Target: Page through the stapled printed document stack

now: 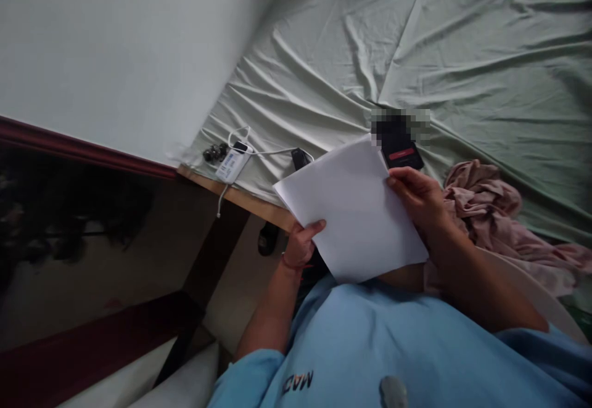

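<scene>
A white sheet of paper (354,211) is held in front of my chest, above the edge of a bed. My left hand (300,244) grips its lower left edge, thumb on top and fingers curled behind. My right hand (416,195) pinches the sheet's right edge with closed fingers. A dark phone (401,149) with a red bar on its screen lies on the bed just beyond my right hand.
The pale green bedsheet (416,50) is wrinkled. A white power bank (230,166) with cables and small dark earbuds (215,152) sits at the bed's corner. Pink cloth (490,211) is bunched to my right. A white wall (115,50) stands on the left.
</scene>
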Available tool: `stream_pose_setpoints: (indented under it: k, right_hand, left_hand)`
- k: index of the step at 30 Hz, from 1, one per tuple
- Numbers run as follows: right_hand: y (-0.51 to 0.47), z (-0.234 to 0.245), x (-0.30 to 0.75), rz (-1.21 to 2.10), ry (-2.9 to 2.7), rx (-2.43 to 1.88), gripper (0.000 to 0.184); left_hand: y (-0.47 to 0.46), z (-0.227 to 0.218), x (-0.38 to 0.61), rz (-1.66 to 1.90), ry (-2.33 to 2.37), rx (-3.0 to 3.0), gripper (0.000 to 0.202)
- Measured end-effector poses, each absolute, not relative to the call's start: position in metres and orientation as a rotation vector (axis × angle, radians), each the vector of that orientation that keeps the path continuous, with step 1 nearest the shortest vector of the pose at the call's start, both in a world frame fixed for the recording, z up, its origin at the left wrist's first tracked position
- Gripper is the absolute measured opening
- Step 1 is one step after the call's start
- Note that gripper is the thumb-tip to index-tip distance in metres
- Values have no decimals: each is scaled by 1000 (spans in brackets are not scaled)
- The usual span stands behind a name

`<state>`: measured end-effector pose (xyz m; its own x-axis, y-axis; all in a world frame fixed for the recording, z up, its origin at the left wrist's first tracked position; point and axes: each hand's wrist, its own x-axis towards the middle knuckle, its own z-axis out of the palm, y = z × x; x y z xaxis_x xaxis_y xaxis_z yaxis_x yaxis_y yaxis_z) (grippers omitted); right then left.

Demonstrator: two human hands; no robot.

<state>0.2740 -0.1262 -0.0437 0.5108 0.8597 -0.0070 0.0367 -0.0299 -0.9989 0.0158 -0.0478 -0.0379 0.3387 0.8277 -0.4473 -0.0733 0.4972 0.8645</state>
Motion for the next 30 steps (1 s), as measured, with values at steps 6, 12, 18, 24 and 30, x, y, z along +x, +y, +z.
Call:
stream_pose_setpoints:
  k: [6,12,18,24,30]
  right_hand:
    - [-123,-46,275,785,-820,-1468,31]
    - [-124,-53,276,728,-888,-1562,27]
    - [-126,-57,268,521,-971,-1632,27]
    - [-126,-57,274,415,-881,-1755,30]
    - [-125,-57,285,382,-784,-1879,24]
  left_hand:
    - [-46,-36,24,786,1137,707,59]
    - [-42,-39,20,885,1146,645,66]
    - [-40,-39,9,914,1159,738,63]
    - [-30,-34,-10,1012,1164,751,53]
    - [-9,8,-44,1365,1408,919,56]
